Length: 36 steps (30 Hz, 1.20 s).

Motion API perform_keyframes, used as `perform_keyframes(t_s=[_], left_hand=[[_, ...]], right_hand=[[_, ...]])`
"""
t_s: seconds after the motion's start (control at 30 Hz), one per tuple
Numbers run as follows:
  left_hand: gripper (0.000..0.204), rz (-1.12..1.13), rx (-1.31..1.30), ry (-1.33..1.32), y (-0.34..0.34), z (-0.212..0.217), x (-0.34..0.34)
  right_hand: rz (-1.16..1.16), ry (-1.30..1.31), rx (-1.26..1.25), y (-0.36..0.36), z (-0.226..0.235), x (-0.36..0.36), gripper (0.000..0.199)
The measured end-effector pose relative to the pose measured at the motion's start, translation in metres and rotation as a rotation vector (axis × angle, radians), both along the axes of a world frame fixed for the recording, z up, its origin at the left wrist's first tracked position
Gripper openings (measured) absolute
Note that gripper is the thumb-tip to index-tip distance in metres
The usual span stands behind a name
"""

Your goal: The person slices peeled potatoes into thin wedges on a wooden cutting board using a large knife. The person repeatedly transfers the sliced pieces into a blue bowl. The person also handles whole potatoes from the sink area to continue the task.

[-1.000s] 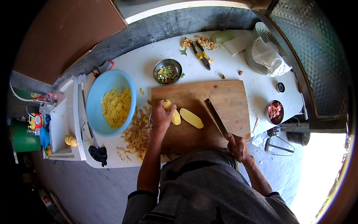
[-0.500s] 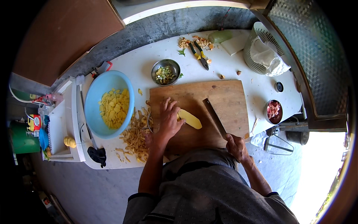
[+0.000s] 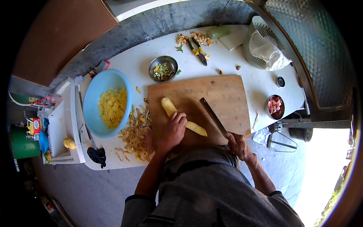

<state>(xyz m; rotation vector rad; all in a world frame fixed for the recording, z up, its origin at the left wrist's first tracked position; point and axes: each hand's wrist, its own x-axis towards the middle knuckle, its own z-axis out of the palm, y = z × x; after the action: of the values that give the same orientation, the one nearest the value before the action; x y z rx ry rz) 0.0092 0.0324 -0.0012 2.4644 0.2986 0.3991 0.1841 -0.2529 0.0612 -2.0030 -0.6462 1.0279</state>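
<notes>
On the wooden cutting board [image 3: 227,89], my left hand [image 3: 175,128] has its fingers bent together over peeled yellow potato. One long potato piece [image 3: 166,104] sticks out beyond the fingers toward the far left. A second, slimmer potato piece [image 3: 197,129] extends from the fingertips to the right. Where the pieces meet is hidden under the hand. My right hand [image 3: 239,145] is wrapped round the handle of a kitchen knife [image 3: 213,115] at the board's near right. Its blade, seen almost along the spine, points away and leftward, apart from the potato.
Left of the board stands a blue basin [image 3: 87,109] of cut potato, beside a heap of peelings [image 3: 135,140]. Behind are a metal bowl [image 3: 172,64] of chopped bits and pliers [image 3: 198,53]. A bowl of meat [image 3: 275,105] and a perforated basket [image 3: 252,53] are at right.
My left hand has drawn nearer to me, uncovering the long potato piece at far left. The right-hand piece has shifted nearer too and turned. The knife stays raised in my right hand.
</notes>
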Motion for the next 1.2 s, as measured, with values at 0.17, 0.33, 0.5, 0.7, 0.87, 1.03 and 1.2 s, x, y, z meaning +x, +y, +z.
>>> perform_keyframes(t_s=[0.17, 0.33, 0.5, 0.7, 0.87, 1.03, 1.2], left_hand=[[0.025, 0.099, -0.054, -0.015, -0.019, -0.013, -0.025], [0.027, 0.214, -0.125, -0.072, -0.043, -0.015, -0.047], [0.033, 0.192, -0.112, -0.095, -0.064, -0.02, -0.052], [0.033, 0.216, -0.104, -0.056, -0.073, -0.022, -0.046], [0.031, 0.209, -0.125, -0.086, -0.072, -0.024, -0.041], [0.026, 0.21, -0.138, -0.115, -0.069, -0.021, -0.036], [0.021, 0.217, -0.117, -0.169, -0.068, -0.025, -0.034]], right_hand=[[0.166, -0.002, 0.072, -0.005, 0.017, 0.003, 0.06], [0.383, -0.064, 0.086, -0.005, 0.034, 0.01, 0.058], [0.452, -0.118, 0.067, 0.003, 0.046, 0.002, 0.052], [0.484, -0.125, -0.007, 0.003, 0.042, -0.002, 0.051], [0.498, -0.161, 0.017, 0.003, 0.04, -0.001, 0.051], [0.513, -0.165, 0.047, 0.009, 0.042, 0.001, 0.05], [0.565, -0.202, 0.106, 0.009, 0.028, 0.015, 0.054]])
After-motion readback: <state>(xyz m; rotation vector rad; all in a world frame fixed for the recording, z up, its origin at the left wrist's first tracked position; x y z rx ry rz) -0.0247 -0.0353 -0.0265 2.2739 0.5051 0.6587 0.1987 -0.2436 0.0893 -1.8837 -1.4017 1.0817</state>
